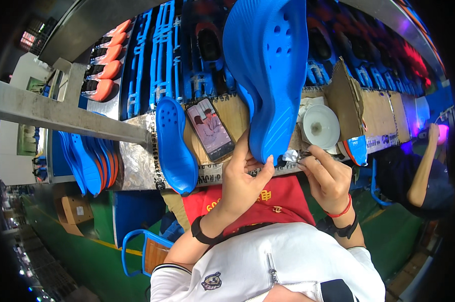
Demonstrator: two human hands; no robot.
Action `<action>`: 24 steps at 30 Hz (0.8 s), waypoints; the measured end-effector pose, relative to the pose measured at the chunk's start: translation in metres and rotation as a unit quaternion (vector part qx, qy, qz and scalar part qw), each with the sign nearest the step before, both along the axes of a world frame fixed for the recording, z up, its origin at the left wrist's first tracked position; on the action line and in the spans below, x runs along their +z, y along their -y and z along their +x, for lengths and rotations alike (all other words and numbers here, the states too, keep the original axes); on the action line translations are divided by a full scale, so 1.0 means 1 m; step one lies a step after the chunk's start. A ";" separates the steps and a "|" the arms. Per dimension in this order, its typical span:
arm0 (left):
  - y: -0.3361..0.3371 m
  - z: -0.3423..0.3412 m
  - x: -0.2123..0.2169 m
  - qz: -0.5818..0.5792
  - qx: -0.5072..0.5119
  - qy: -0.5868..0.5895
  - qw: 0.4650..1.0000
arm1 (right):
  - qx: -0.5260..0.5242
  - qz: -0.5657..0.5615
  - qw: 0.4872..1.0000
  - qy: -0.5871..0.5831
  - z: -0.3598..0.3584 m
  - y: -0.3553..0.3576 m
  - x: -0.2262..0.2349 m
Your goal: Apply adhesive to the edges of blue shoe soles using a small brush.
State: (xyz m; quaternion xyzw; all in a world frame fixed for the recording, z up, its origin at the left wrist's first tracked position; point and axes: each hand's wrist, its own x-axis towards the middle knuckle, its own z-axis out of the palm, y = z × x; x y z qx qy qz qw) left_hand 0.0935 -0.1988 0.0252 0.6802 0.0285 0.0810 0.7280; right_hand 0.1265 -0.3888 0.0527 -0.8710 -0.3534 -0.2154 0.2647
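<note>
Blue sole (275,100) held above front edge of worktop (137,171)

The sole's lower end is gripped between the thumb and fingers of the left hand (242,176). Just beside that end, a small silvery scrap (291,156) is pinched in the fingertips of the right hand (328,178). Toward the worktop's left edge, a phone (210,128) and a second sole (176,146) are laid, the latter jutting past the front edge.

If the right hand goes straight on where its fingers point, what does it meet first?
Beyond the silvery piece at the right hand, likely the large blue sole at its near end; depth is unclear.
</note>
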 end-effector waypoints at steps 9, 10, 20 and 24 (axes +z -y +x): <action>0.002 -0.003 0.000 0.010 -0.004 0.016 1.000 | -0.013 0.012 1.000 -0.015 -0.002 0.006 -0.001; 0.002 -0.003 0.000 0.011 0.000 0.014 1.000 | -0.011 0.021 1.000 -0.013 -0.002 0.006 -0.002; 0.001 0.004 0.008 0.043 0.002 0.016 0.999 | 0.003 0.042 0.999 -0.029 0.001 -0.002 0.006; 0.000 0.005 0.018 0.054 -0.008 0.024 0.998 | -0.049 0.105 0.993 0.019 0.000 0.011 0.010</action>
